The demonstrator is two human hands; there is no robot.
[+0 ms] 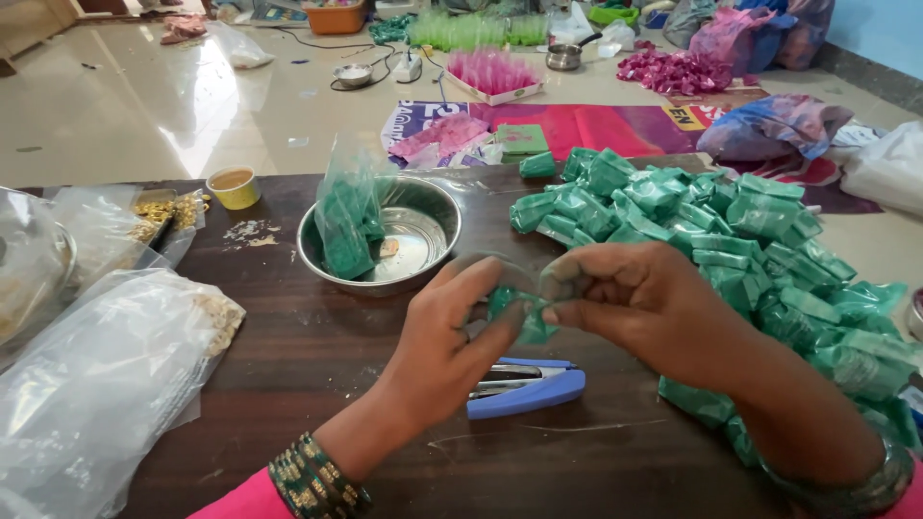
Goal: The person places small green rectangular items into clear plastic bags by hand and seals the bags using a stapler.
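Both hands meet over the dark wooden table [317,356], pinching one small green packet [519,312] between them. The left hand [447,351] closes its fingers on the packet's near side, and the right hand [635,298] closes thumb and fingers on its top edge — the packet hangs in the air just above a blue stapler [527,386] lying flat on the table.

Judging by how things lie, the work looks well along. A big heap of finished green packets [731,250] covers the right part of the table, spreading from the far edge down past the right wrist. What seems left is modest: a steel bowl [423,231] just beyond the hands holds a clear plastic bag of green stuff [348,226], partly full, and the rest of the bowl is nearly bare. The packet in hand appears not yet fastened — the stapler lies untouched.

At the left lie crumpled clear bags [106,375] and a small yellow cup [234,186].
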